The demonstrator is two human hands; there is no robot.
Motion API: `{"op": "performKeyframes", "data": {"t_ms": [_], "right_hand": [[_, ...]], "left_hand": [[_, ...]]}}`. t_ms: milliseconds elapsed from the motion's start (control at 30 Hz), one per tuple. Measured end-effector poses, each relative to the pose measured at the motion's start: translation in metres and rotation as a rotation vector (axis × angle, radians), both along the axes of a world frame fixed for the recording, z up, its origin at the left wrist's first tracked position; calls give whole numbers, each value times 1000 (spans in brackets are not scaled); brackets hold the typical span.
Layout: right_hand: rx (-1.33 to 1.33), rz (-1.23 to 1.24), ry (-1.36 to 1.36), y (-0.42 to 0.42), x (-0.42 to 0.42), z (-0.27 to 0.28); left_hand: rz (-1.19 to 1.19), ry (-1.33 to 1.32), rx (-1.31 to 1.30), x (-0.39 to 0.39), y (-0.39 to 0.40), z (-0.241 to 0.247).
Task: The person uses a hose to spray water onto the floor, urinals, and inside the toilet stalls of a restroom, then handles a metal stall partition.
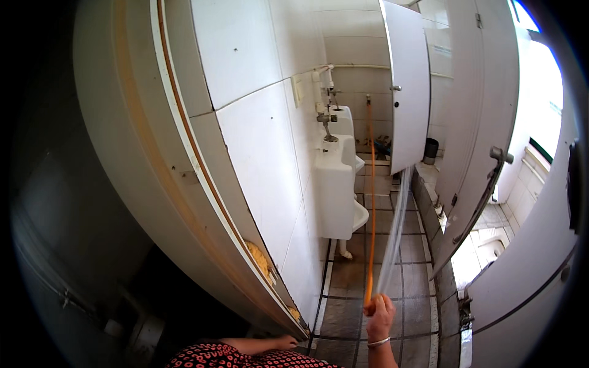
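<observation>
My right hand (381, 315), with a bangle on its wrist, is shut on the end of an orange hose (372, 207). The hose stretches back to a tap (368, 99) on the far wall. From the hand a jet of water (396, 230) shoots forward over the tiled floor (384, 253), towards the lower edge of a half-open stall door (407, 87). My left hand (286, 342) is low, in front of patterned clothing and close to the foot of the door frame (221, 211). Its fingers are too small and unclear to read.
Two white urinals (338, 184) line the left wall, with metal valves (327, 118) above. Stall doors (483, 115) swing out on the right, beside a raised ledge and a squat toilet (494, 246). A dark bin (430, 151) stands farther back. Left of the frame is a dark room.
</observation>
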State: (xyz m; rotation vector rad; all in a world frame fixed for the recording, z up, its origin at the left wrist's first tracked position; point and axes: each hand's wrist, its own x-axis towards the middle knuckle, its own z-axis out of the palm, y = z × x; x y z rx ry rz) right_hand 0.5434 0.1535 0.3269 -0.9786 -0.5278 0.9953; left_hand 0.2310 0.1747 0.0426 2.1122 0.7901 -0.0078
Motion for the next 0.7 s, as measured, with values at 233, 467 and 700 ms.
{"op": "performKeyframes", "data": {"t_ms": [233, 467, 700], "right_hand": [[489, 433, -565, 18, -45, 166], [90, 529, -69, 115, 23, 138], [524, 642, -327, 24, 16, 150]], "left_hand": [[394, 387, -98, -40, -47, 12], [891, 81, 94, 12, -136, 14], [1017, 314, -142, 86, -293, 11]]}}
